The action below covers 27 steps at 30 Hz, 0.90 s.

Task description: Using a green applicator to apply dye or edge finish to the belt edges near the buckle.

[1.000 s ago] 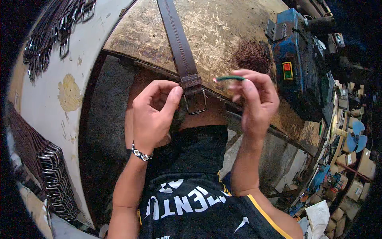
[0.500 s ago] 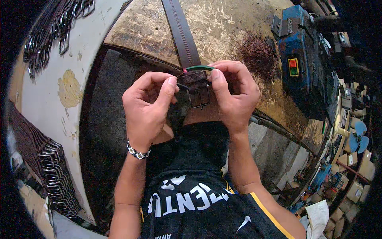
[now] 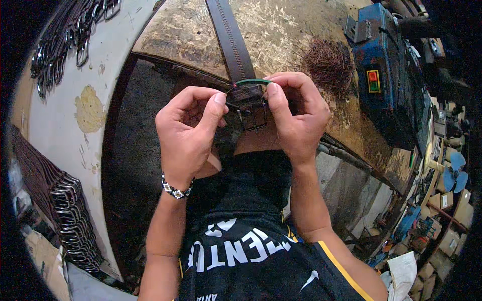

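A dark brown stitched belt (image 3: 230, 42) runs off the bench toward me, its dark metal buckle (image 3: 253, 117) hanging just past the bench edge between my hands. Above the buckle sits a dark leather loop (image 3: 248, 92). My right hand (image 3: 299, 113) is closed in a pinch, holding one end of a thin green strip (image 3: 252, 81) that arches over the belt toward a small pinkish spot on its left. My left hand (image 3: 188, 125) also pinches, left of the buckle; a fine dark strand seems to come from its fingertips, too small to name.
On the worn wooden bench (image 3: 173, 30) lies a tangled heap of thin reddish-brown strands (image 3: 327, 67). A blue machine (image 3: 371, 55) with a red and green switch stands at the right. Several belts with buckles (image 3: 70, 215) hang over a white surface (image 3: 90, 155) at the left.
Both hands stay pinched at the belt. The green strip looks slightly flatter and lower over the belt, and the whole view has shifted slightly.
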Tool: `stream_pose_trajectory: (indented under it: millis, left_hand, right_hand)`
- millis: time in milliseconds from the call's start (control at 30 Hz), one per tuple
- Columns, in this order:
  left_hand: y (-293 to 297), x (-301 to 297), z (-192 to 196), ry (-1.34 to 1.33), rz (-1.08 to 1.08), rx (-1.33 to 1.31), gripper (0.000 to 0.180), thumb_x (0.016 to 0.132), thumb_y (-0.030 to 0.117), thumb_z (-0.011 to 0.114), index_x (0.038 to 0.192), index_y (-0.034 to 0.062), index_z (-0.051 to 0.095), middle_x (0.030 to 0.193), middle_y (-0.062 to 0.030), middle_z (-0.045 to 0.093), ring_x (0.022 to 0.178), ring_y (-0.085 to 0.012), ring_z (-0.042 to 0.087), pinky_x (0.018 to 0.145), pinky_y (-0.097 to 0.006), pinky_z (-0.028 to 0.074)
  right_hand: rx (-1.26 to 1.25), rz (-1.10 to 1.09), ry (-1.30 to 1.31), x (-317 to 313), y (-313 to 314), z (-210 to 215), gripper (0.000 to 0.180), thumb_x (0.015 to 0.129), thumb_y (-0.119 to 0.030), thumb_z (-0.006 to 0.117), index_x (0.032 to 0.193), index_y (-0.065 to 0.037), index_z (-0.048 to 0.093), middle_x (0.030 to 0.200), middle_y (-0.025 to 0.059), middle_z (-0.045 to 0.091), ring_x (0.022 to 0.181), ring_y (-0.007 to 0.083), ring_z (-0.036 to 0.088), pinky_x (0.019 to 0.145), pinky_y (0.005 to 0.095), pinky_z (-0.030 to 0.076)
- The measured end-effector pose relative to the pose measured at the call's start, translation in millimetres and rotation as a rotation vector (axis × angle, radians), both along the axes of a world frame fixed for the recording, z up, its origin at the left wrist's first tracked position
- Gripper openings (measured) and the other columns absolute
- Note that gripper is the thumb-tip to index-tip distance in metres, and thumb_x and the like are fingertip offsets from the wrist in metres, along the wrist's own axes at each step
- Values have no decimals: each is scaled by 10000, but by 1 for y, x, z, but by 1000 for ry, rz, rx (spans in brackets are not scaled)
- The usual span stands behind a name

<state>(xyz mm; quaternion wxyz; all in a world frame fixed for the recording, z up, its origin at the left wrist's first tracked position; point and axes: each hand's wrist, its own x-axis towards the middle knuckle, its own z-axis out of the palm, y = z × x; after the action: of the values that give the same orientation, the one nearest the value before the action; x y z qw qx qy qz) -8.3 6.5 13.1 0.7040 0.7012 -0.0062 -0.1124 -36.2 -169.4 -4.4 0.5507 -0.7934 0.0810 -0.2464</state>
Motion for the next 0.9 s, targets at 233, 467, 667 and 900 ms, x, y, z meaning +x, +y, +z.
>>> stream_pose_trajectory:
  millis: [233, 467, 667, 900]
  left_hand:
    - [-1, 3, 4, -35, -4, 20, 115, 964, 101, 696, 956, -13, 704, 798, -8, 685, 689, -51, 624, 611, -203, 495]
    - [-2, 9, 5, -79, -1, 50, 136, 966, 132, 698, 946, -3, 704, 778, -10, 681, 649, -53, 605, 585, -201, 473]
    - [0, 5, 2, -80, 0, 76, 140, 967, 144, 697, 949, 6, 702, 773, -16, 686, 635, -61, 605, 570, -204, 456]
    - [-5, 6, 11, -107, 30, 90, 139, 968, 138, 691, 929, 6, 707, 774, -11, 683, 633, -55, 598, 573, -203, 455]
  right_hand:
    - [29, -11, -1, 0, 0, 4, 66, 883, -81, 705, 917, -29, 681, 839, 75, 698, 744, 162, 662, 686, 303, 519]
    - [-21, -4, -21, 0, 0, 2, 68, 875, -89, 701, 901, -33, 673, 849, 93, 693, 750, 219, 680, 696, 332, 530]
    - [-73, -4, 8, -1, 0, 7, 74, 867, -92, 698, 899, -32, 668, 849, 115, 683, 768, 258, 686, 715, 357, 535]
    - [-48, 9, 28, -1, -2, 7, 75, 868, -93, 693, 895, -30, 663, 859, 129, 678, 779, 286, 686, 721, 373, 538]
